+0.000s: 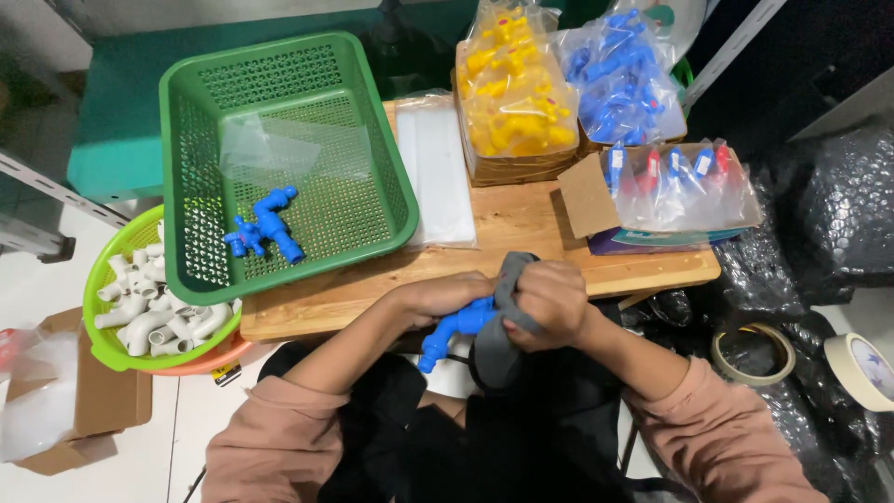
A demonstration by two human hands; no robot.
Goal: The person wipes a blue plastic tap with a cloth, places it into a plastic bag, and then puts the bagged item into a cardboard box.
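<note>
Together, both hands grip a glossy blue plastic tap (453, 328), right hand (551, 304) pressing soft grey cloth (510, 279).

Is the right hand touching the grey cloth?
Touching. The head view shows the right hand closed around the grey cloth, pressing it onto the blue tap.

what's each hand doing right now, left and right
Left hand: closed around the blue plastic tap.
Right hand: closed on a grey cloth pressed against the tap.
</note>
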